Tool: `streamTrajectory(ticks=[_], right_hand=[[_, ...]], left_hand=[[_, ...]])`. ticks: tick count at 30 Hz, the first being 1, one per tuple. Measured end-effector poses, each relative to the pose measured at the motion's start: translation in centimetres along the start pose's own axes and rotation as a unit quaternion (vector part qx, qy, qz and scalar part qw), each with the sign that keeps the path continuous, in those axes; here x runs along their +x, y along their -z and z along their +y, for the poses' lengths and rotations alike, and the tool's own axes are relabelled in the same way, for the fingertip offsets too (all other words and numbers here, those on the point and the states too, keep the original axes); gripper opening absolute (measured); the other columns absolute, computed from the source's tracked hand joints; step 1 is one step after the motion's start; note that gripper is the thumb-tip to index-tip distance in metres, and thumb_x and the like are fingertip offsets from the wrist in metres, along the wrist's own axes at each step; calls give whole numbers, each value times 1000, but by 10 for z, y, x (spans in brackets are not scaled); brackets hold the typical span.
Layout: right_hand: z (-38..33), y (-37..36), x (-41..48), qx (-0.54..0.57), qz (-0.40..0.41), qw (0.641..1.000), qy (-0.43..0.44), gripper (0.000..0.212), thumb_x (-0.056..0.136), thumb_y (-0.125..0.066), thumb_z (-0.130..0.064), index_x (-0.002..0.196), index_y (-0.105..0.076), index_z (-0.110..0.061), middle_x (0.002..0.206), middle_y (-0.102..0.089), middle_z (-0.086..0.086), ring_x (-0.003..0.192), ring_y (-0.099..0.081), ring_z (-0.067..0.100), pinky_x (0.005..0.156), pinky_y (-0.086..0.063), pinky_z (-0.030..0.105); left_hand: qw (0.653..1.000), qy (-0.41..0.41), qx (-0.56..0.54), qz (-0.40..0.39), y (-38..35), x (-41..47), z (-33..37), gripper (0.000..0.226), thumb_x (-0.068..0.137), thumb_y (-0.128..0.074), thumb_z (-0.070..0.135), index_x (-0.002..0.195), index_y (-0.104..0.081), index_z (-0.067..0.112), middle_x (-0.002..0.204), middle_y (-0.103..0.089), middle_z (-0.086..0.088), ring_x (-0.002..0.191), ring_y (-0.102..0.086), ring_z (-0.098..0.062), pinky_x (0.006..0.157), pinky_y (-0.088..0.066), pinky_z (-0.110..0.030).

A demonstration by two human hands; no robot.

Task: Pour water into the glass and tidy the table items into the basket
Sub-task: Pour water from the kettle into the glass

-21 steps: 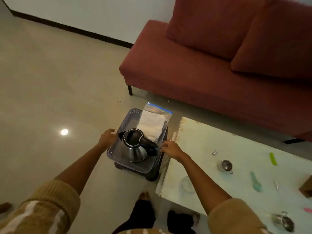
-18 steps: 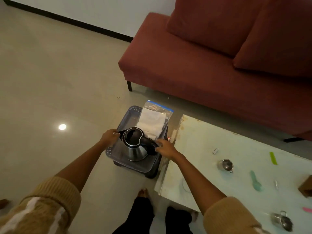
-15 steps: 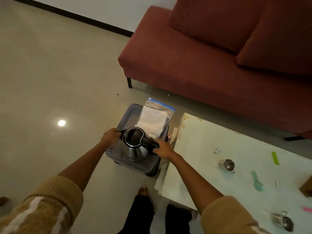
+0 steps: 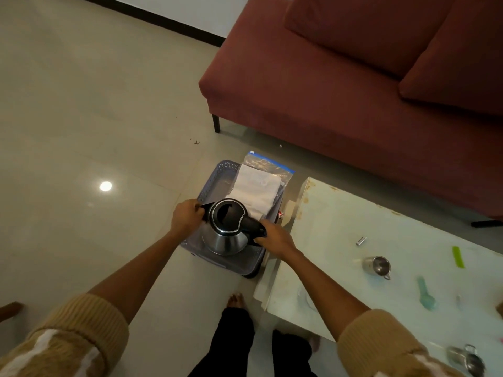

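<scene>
A steel kettle (image 4: 226, 240) with a black lid and handle stands in a grey plastic basket (image 4: 215, 178) on the floor, left of the table. My right hand (image 4: 273, 238) grips the kettle's black handle. My left hand (image 4: 186, 217) holds the kettle's spout side. Behind the kettle, a clear bag with white cloth (image 4: 258, 189) leans in the basket. A clear glass (image 4: 307, 297) sits near the table's left front edge, faint and hard to make out.
On the pale table (image 4: 340, 213) lie a small steel cup (image 4: 377, 266), a battery (image 4: 361, 240), a green comb (image 4: 457, 256), a teal spoon (image 4: 426, 293) and another steel cup (image 4: 466, 360). A red sofa (image 4: 340, 77) stands behind. My bare foot (image 4: 235, 299) is below the basket.
My right hand moved from the basket's edge onto the kettle's handle and closed round it. My left hand shifted from the basket rim to the kettle's spout side.
</scene>
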State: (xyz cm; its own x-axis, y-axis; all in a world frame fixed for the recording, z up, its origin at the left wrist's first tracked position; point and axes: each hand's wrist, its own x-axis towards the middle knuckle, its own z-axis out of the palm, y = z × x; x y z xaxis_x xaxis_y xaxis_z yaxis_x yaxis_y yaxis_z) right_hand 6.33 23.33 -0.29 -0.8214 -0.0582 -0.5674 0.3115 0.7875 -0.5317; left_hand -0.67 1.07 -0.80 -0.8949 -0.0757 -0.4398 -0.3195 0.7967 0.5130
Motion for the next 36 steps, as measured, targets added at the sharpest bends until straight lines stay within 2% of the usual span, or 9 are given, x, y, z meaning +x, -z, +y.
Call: streamTrajectory(ticks=[4, 7, 14, 18, 20, 22, 25, 31, 36], right_hand=[[0, 22, -33, 75, 28, 996, 29, 45, 83, -66, -20, 125, -51, -10, 119, -61, 11, 108, -57, 27, 83, -43, 26], [10, 42, -68, 149, 45, 987, 30, 40, 82, -68, -18, 118, -54, -8, 107, -59, 6, 101, -57, 21, 80, -43, 23], [63, 77, -159, 220, 72, 973, 23, 28, 82, -68, -16, 102, -51, -6, 91, -55, 3, 79, -54, 10, 58, -45, 8], [104, 88, -213, 222, 121, 967, 11, 36, 79, -72, -25, 101, -49, -8, 89, -58, 4, 84, -59, 21, 68, -51, 20], [122, 90, -239, 226, 161, 961, 3, 42, 75, -75, -27, 103, -47, -14, 85, -55, -6, 81, -59, 16, 66, -49, 15], [142, 89, -264, 225, 197, 954, -3, 53, 74, -77, -25, 117, -47, -19, 95, -53, -15, 88, -53, 11, 72, -45, 15], [177, 77, -296, 213, 233, 949, -9, 67, 72, -78, -31, 131, -48, -26, 109, -55, -13, 101, -51, 9, 87, -40, 21], [215, 43, -332, 196, 335, 921, -45, 59, 69, -81, -22, 123, -60, -28, 97, -59, -24, 92, -58, 5, 83, -44, 20], [243, 15, -327, 212, 362, 904, -82, 54, 69, -80, -21, 119, -63, -30, 88, -62, -24, 86, -61, 6, 81, -50, 26]], left_hand=[[997, -59, -38, 13, 25, -23, 23, 16, 80, -51, 4, 79, -66, -1, 51, -60, -4, 48, -56, -16, 59, -48, -28], [992, -101, -73, -5, 35, -47, 51, 15, 82, -51, 1, 77, -65, 5, 44, -57, 3, 33, -53, -2, 45, -45, -9], [979, -136, -126, -82, 6, -112, 116, 16, 88, -48, 0, 90, -64, 1, 52, -62, -4, 36, -58, -4, 44, -51, -15], [973, -141, -137, -123, -40, -157, 150, 16, 90, -48, 1, 94, -63, 2, 56, -64, -7, 38, -59, -6, 45, -53, -17], [969, -148, -135, -142, -66, -182, 165, 15, 91, -48, 1, 95, -62, 4, 60, -63, -11, 37, -59, -5, 46, -55, -19], [965, -151, -135, -168, -91, -202, 175, 15, 92, -47, 1, 97, -61, 3, 64, -64, -14, 38, -59, -6, 47, -55, -19], [959, -156, -126, -201, -131, -226, 181, 16, 93, -46, 1, 98, -61, -1, 60, -63, -13, 38, -59, -6, 47, -55, -19], [946, -177, -111, -249, -203, -242, 181, 19, 92, -47, 2, 100, -64, -1, 56, -60, -5, 36, -55, -3, 42, -48, -15], [928, -198, -110, -296, -242, -230, 174, 16, 92, -51, 7, 98, -65, 3, 59, -60, -2, 36, -54, -2, 40, -45, -12]])
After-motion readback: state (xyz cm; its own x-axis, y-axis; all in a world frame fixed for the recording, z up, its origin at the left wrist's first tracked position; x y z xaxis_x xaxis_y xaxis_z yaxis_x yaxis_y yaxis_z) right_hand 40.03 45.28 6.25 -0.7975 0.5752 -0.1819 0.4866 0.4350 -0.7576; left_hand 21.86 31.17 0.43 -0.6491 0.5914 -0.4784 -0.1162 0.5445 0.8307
